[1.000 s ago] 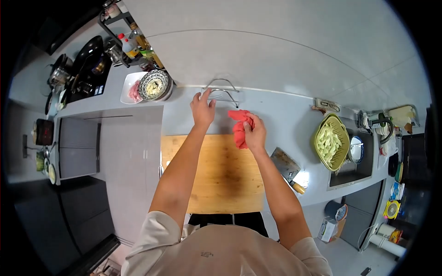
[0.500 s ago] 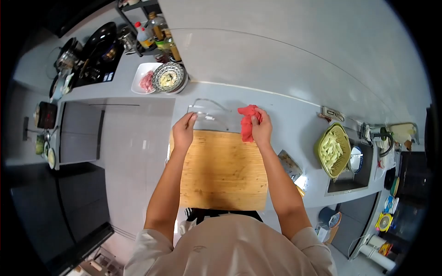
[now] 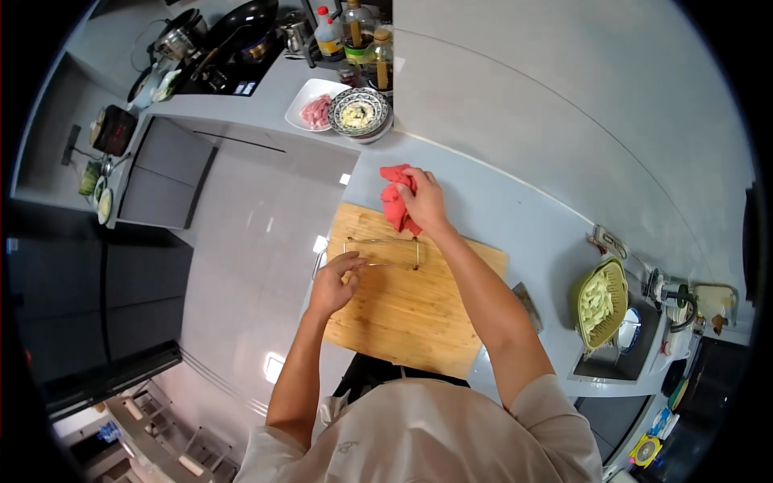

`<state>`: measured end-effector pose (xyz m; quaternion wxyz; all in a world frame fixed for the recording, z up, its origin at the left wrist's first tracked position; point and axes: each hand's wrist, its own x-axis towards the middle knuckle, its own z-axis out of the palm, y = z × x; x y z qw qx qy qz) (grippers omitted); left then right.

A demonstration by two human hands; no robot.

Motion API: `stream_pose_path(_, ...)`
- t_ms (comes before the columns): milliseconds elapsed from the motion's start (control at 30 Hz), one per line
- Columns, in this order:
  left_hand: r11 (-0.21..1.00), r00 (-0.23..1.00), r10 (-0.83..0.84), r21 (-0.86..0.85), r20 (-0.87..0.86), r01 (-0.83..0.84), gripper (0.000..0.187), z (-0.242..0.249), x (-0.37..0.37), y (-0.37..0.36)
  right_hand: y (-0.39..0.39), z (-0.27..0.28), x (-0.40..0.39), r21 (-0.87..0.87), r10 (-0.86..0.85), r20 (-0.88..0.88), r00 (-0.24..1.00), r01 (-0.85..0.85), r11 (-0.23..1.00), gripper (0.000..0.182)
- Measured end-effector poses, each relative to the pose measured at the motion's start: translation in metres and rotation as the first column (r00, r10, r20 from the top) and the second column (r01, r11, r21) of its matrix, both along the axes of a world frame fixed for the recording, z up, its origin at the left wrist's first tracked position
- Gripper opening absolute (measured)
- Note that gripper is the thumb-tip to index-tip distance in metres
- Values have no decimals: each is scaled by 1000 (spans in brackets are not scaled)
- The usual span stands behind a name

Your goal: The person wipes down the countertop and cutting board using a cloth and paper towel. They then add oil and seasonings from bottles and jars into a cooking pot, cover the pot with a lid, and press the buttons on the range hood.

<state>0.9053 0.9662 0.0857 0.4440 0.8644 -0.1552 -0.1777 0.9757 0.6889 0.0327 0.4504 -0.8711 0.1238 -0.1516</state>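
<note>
My right hand (image 3: pixel 427 201) is closed on a crumpled red cloth (image 3: pixel 396 208) above the counter, just past the far edge of the wooden cutting board (image 3: pixel 411 310). A thin metal wire rack (image 3: pixel 417 254) is on the far part of the board. Beside its near left end is my left hand (image 3: pixel 336 283), its fingers loosely apart and the fingertips close to the near rail. Whether they touch the rail I cannot make out.
At the counter's far left stand a patterned bowl (image 3: pixel 358 113) of chopped food and a white dish (image 3: pixel 316 109) of raw meat. Bottles (image 3: pixel 378 60) are behind them. On the right, a green basket (image 3: pixel 601 302) of cut pale vegetables sits by the sink (image 3: pixel 600 368). A dark flat object (image 3: pixel 527 306) lies beside the board.
The rack has come down from above the counter onto the board. My left hand has moved nearer and its fingers have loosened. The view has turned; the cloth stays in my right hand.
</note>
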Motion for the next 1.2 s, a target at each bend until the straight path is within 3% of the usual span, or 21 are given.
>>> stream_pose_path(33,996,998,-59,72,9,58,35,5,4,8,5,0,8,13,50,-41,998,-50,999,38)
stream_pose_path(133,988,989,-72,143,126,54,31,10,15,21,17,2,27,-350,263,-157,952,-303,886,43)
stream_pose_path(167,990,995,30,132,98,-42,28,8,22,24,20,2,33,-415,310,-261,914,-397,819,47)
stream_pose_path(233,967,974,224,119,38,-227,23,-1,40,25,27,-12,45,-546,393,-178,902,-423,723,48)
stream_pose_path(300,960,953,269,41,142,-277,20,-19,64,19,28,-38,59,-679,507,-185,842,-482,554,50)
stream_pose_path(400,974,947,226,-26,228,-226,20,-28,98,-11,22,-58,66,-623,491,-74,868,-425,657,52)
stream_pose_path(433,982,954,187,-22,236,-187,20,-31,110,-22,17,-66,67,-656,470,-31,882,-373,656,53)
stream_pose_path(533,998,961,51,25,270,-60,20,-41,133,-54,-7,-73,60,-680,181,-109,977,-206,703,53)
stream_pose_path(633,995,958,-76,88,277,53,20,-53,144,-82,-44,-68,49,-627,-29,-147,989,-70,776,51)
stream_pose_path(700,985,958,-143,126,247,115,20,-59,145,-97,-68,-64,35,-591,-182,-248,951,0,807,51)
stream_pose_path(800,974,951,-207,138,230,179,22,-73,143,-114,-103,-73,-7,-641,-365,-222,904,147,753,51)
stream_pose_path(1000,883,832,-469,191,298,429,34,-82,153,-132,-148,-75,-85,-647,-528,-192,827,298,702,50)
stream_pose_path(1033,851,795,-521,255,310,458,37,-76,160,-134,-142,-61,-79,-591,-496,-172,851,314,743,45)
stream_pose_path(1100,764,708,-636,383,308,519,44,-67,171,-141,-114,-40,-47,-234,-372,-92,924,344,910,41)
stream_pose_path(1133,716,656,-689,430,308,549,48,-64,175,-145,-106,-54,-26,-487,-239,10,971,213,847,41)
stream_pose_path(1167,666,601,-738,478,307,573,52,-62,180,-150,-99,-69,-5,-710,-75,67,995,100,697,41)
stream_pose_path(1200,614,542,-783,525,307,590,57,-62,186,-156,-87,-63,12,-703,18,17,1000,-1,711,41)
